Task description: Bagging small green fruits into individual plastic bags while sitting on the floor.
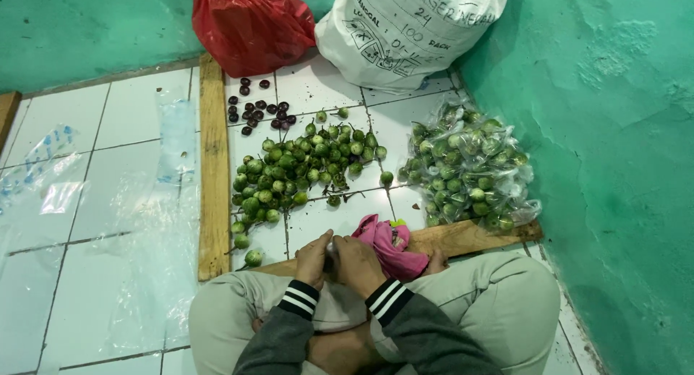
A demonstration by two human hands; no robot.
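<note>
Hands together over lap: left hand (314, 259) and right hand (356, 263) pinch small unclear item; pink cloth (388, 243) beside, green fruit pile (300, 172) ahead.

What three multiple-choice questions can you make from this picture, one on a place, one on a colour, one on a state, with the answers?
1. Where do the bagged green fruits lie?
A. by the right wall
B. on the lap
C. under the red bag

2. What colour is the cloth by the knees?
A. blue
B. pink
C. white

3. How are the hands?
A. spread apart
B. flat on tiles
C. together above the lap

A: the clear packs sit beside the green wall.
B: it is plainly pink.
C: the left hand and right hand meet.
</note>
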